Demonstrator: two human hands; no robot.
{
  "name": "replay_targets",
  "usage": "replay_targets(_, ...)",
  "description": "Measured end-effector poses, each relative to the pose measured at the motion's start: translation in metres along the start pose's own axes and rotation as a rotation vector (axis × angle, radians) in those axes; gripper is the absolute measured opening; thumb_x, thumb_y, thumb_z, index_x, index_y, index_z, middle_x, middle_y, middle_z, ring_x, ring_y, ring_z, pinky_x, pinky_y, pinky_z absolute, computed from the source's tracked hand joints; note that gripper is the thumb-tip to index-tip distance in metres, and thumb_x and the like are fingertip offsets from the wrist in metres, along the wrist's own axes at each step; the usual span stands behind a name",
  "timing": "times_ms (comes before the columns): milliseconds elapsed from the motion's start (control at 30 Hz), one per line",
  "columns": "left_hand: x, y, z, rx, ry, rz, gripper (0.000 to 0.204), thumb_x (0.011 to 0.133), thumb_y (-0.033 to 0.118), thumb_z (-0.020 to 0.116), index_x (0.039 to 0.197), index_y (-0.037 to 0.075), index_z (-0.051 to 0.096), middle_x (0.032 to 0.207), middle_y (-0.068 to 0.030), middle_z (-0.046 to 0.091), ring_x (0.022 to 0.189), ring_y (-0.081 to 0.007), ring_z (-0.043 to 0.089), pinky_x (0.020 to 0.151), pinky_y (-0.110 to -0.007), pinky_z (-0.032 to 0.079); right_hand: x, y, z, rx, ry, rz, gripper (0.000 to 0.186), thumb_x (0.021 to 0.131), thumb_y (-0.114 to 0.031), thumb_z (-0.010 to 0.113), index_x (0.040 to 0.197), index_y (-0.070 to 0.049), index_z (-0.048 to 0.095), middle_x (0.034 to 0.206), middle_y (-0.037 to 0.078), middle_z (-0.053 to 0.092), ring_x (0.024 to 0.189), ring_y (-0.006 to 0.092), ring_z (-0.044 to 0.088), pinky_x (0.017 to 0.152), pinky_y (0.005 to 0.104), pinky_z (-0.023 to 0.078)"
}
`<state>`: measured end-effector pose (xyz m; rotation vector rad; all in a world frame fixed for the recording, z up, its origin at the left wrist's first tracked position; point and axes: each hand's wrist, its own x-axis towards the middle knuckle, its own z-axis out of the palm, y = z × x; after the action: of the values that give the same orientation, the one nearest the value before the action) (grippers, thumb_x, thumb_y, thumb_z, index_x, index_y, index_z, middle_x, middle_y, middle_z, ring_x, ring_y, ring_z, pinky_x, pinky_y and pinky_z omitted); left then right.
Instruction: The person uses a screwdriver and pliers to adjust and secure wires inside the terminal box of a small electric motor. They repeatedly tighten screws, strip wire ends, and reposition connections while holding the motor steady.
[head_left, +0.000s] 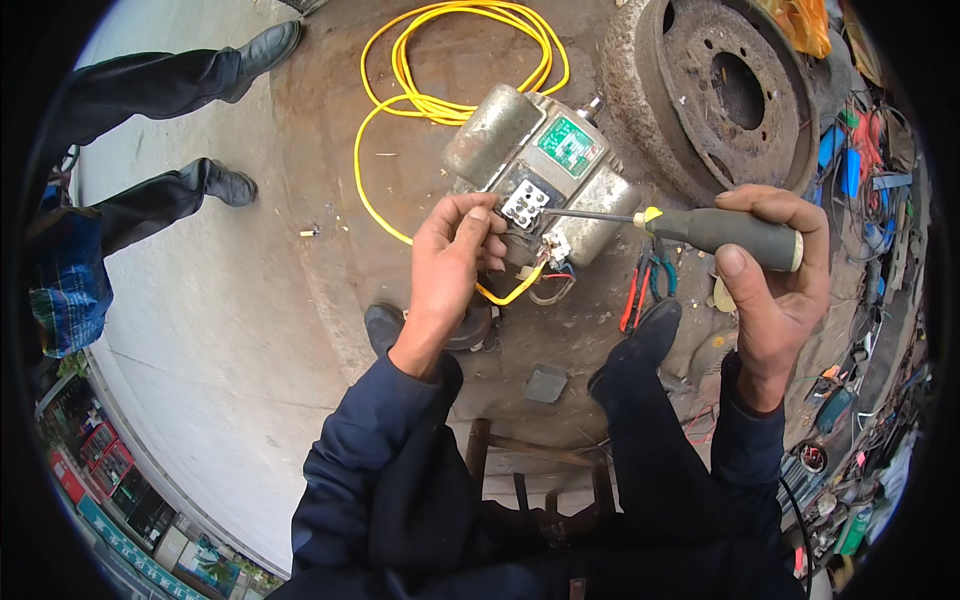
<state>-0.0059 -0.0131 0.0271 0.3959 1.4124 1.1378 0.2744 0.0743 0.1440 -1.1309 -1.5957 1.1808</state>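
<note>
A grey electric motor [492, 138] with two rounded covers and a green label plate lies on the ground in front of me. On its near side sits a white terminal block [525, 204] with rows of screws. My right hand [782, 300] grips a screwdriver [715, 236] by its dark handle, and the shaft runs left with its tip at the block's right edge. At the block's left edge, my left hand [450, 262] is closed with thumb and fingers together; what they pinch is hidden. A yellow cable [520, 292] enters the motor beside a white connector and several thin wires.
Coiled yellow cable lies behind the motor. A rusty wheel rim [632, 110] stands close at the right. Red-handled pliers [634, 295] rest near my right shoe [655, 330]. Scrap and tools [870, 230] line the far right. Another person's legs [150, 90] are at the left.
</note>
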Motion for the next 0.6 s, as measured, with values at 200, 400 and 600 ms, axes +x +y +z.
replay_targets(200, 0.002, -0.007, 0.01, 0.835, 0.089, 0.544, 0.052, 0.089, 0.013, 0.089, 0.135, 0.001, 0.067, 0.12, -0.0134, 0.061, 0.095, -0.0234, 0.067, 0.079, -0.037, 0.055, 0.01, 0.006, 0.01, -0.055, -0.037, -0.004, 0.041, 0.096, -0.003, 0.083, 0.13, 0.001, 0.06, 0.131, 0.018, 0.071, 0.117, 0.0206, 0.068, 0.106, 0.0359, 0.054)
replay_targets(400, 0.017, -0.014, 0.021, 0.934, 0.1, 0.714, 0.047, 0.086, 0.014, 0.089, 0.127, 0.003, 0.068, 0.118, -0.0193, 0.063, 0.101, -0.0398, 0.068, 0.086, -0.047, 0.057, 0.018, 0.007, 0.019, -0.046, -0.07, -0.044, 0.041, 0.096, -0.002, 0.084, 0.129, 0.0, 0.06, 0.13, 0.018, 0.071, 0.116, 0.0205, 0.069, 0.105, 0.0355, 0.054)
replay_targets(600, 0.023, -0.017, 0.019, 0.914, 0.112, 0.787, 0.042, 0.084, 0.012, 0.089, 0.12, 0.003, 0.07, 0.112, -0.0172, 0.065, 0.1, -0.0387, 0.068, 0.085, -0.047, 0.057, 0.023, 0.005, 0.026, -0.095, -0.119, -0.073, 0.039, 0.096, -0.001, 0.083, 0.128, 0.0, 0.06, 0.129, 0.018, 0.072, 0.115, 0.0206, 0.069, 0.104, 0.0352, 0.054)
